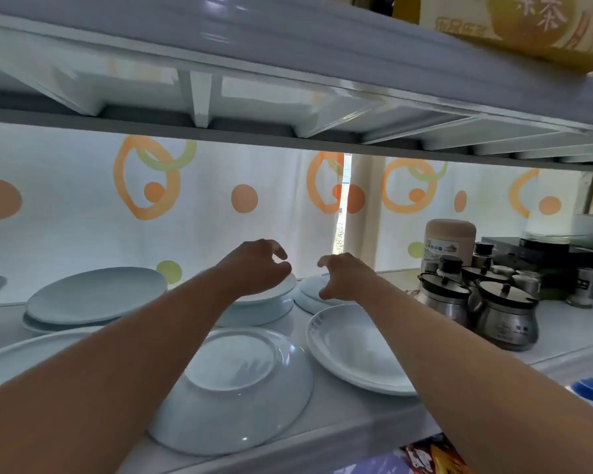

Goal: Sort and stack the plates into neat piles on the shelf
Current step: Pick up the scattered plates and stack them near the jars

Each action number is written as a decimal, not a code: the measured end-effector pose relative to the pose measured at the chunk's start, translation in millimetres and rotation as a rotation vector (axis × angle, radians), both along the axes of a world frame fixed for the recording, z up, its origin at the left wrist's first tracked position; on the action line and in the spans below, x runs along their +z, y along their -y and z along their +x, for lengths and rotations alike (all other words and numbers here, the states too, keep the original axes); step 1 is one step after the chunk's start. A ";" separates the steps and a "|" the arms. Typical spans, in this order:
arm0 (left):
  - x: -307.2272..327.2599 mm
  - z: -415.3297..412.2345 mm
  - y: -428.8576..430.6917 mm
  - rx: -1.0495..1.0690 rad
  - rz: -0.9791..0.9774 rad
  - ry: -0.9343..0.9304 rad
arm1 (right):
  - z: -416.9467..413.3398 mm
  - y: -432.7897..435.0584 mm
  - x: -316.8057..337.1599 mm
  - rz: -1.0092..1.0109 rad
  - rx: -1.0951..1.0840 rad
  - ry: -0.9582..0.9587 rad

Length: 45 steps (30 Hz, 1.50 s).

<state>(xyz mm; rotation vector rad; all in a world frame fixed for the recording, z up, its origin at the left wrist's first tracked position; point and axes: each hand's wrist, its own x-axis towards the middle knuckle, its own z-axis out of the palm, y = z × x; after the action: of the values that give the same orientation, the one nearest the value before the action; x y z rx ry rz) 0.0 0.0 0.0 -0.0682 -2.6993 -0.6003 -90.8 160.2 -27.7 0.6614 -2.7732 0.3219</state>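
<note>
Left hand: is hovering over the back-centre pile; its fingers are curling loosely and gripping nothing. Whether they are touching the top plate cannot be told.
Right hand: is hovering just beside the left hand, over the back-right plate. Its fingers are hanging loosely curled and holding nothing, and contact with the plate is unclear.
Shelf: is carrying all the plates, with both forearms stretching in across its front edge.
Upturned plate: is lying base-up at front centre, between the two forearms.
Deep plate: is sitting right way up at front right, partly under the right forearm.
Back-left pile: two plates are resting unevenly, the upper one tilting.
Front-left plate: is lying mostly hidden by the left forearm.
Steel pots: are standing in a cluster at the right end of the shelf, apart from the plates.
Curtain: is hanging behind the shelf, white with orange rings and dots.
</note>
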 end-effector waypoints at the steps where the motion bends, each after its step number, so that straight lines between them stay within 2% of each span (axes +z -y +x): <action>1: -1.7 -2.2 0.8 0.003 -0.006 0.016 | -3.1 1.7 -1.4 0.027 -0.023 0.019; 11: -19.1 -26.4 -4.4 -0.049 -0.040 0.051 | -26.4 18.1 -10.0 0.127 -0.075 0.130; 14: -18.4 -30.4 -15.2 -0.079 -0.053 0.036 | -25.0 27.5 -8.5 0.221 -0.058 0.181; 19: -20.2 -34.0 -25.5 -0.105 -0.108 0.030 | -23.4 34.8 -12.2 0.354 -0.050 0.097; 26: -17.7 -30.6 -31.4 -0.120 -0.118 -0.006 | -24.6 45.4 -17.1 0.279 -0.116 0.157; 33: -19.3 -28.1 -25.6 -0.118 -0.105 -0.029 | -29.6 39.1 -21.0 0.197 -0.229 -0.077; 38: -20.3 -25.1 -26.5 -0.119 -0.111 -0.070 | -27.3 33.4 -19.8 0.388 -0.302 -0.229; 45: -16.4 -15.7 -29.9 -0.093 -0.122 -0.103 | -13.9 8.8 -8.8 0.352 -0.264 -0.406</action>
<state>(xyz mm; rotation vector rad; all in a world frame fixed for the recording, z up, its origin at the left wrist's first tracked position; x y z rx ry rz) -15.7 29.9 -16.4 -0.2514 -2.6414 -0.4459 -104.7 151.3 -36.4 0.3716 -2.4917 -0.3276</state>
